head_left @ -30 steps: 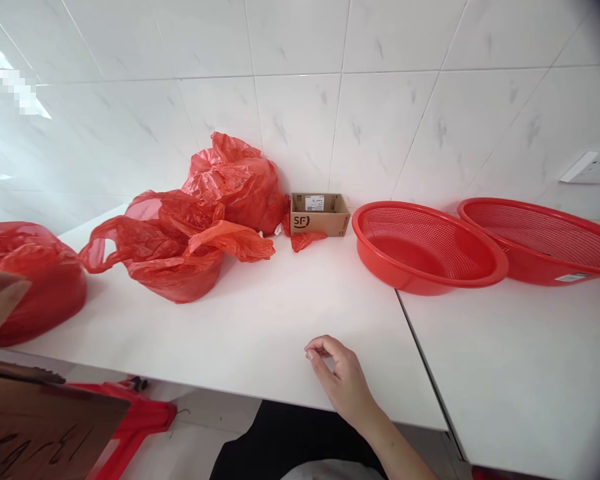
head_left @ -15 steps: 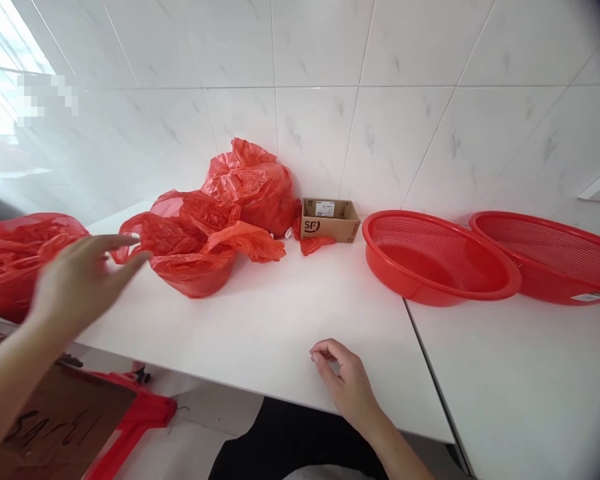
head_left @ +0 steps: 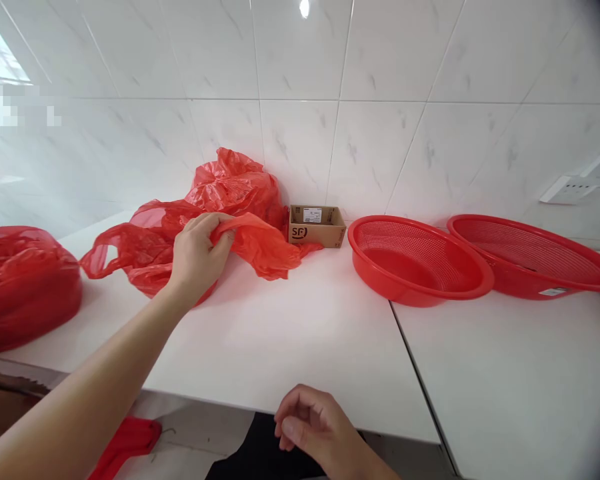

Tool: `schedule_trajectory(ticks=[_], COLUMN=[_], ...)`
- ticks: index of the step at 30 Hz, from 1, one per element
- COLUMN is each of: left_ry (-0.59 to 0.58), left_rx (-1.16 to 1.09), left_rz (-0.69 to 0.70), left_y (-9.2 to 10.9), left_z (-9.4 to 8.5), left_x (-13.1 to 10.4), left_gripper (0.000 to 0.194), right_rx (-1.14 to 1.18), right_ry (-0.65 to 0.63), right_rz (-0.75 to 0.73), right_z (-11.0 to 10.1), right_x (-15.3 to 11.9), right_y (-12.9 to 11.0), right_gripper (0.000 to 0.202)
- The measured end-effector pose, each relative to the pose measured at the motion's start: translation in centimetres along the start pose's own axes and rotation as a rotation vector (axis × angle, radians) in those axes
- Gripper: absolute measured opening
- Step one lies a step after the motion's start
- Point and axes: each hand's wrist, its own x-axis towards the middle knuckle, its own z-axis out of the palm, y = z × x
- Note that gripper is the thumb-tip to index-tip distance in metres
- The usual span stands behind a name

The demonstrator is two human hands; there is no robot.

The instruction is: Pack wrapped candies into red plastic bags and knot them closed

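My left hand [head_left: 203, 250] pinches the upper edge of a thin, orange-red plastic bag [head_left: 265, 243], which hangs out to the right, partly lifted. Behind and under that hand sits a larger open red bag [head_left: 145, 250] with a looped handle at its left; the hand hides part of it, and its contents do not show. Another full red bag [head_left: 240, 190] stands behind, against the wall. At the table's front edge my right hand [head_left: 315, 427] is loosely closed, fingers curled toward the thumb, with nothing visible in it.
A small cardboard box [head_left: 317, 230] stands by the wall. Two red plastic baskets, one nearer [head_left: 415, 293] and one farther right [head_left: 530, 283], sit side by side. At the left lies a red bag [head_left: 25, 300]. A seam [head_left: 420, 373] runs across the white tabletop.
My left hand has moved right from the left side and taken hold of the orange-red bag, raising its edge. My right hand has drawn back toward the table's front edge. The view has shifted slightly.
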Motion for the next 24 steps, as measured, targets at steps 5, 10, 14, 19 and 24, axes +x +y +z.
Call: schedule_trajectory(ticks=[5,10,14,19,24], left_ry=[-0.096,-0.316,-0.392,-0.546,-0.726], left_rx=[-0.082,0.028,0.016,-0.144,-0.248], left_rz=[0.014,-0.008,-0.054,-0.237,-0.373], left_y=[1.9,-0.6,-1.9,-1.3,-0.1], left_z=[1.8,4.4,5.2,5.7,7.2], left_x=[-1.0,-2.9,-3.9,-4.8,-6.3], left_gripper=[0.023,0.024,0.025,0.025,0.026], right_rx=[-0.418,-0.752,-0.747,-0.797,-0.778], right_ry=[0.259,1.006,1.282,1.169,0.762], right_rz=[-0.221,-0.466,-0.474,-0.336,-0.298], right_z=[-3.2,-14.3,-20.8,-19.9,-13.4], right_x=[-0.6,-4.0,-7.8,-7.9,-3.5], right_y=[-4.4,-10.9,-13.4,-10.0,-5.3], right_gripper=[0.018,0.022,0.024,0.026,0.016])
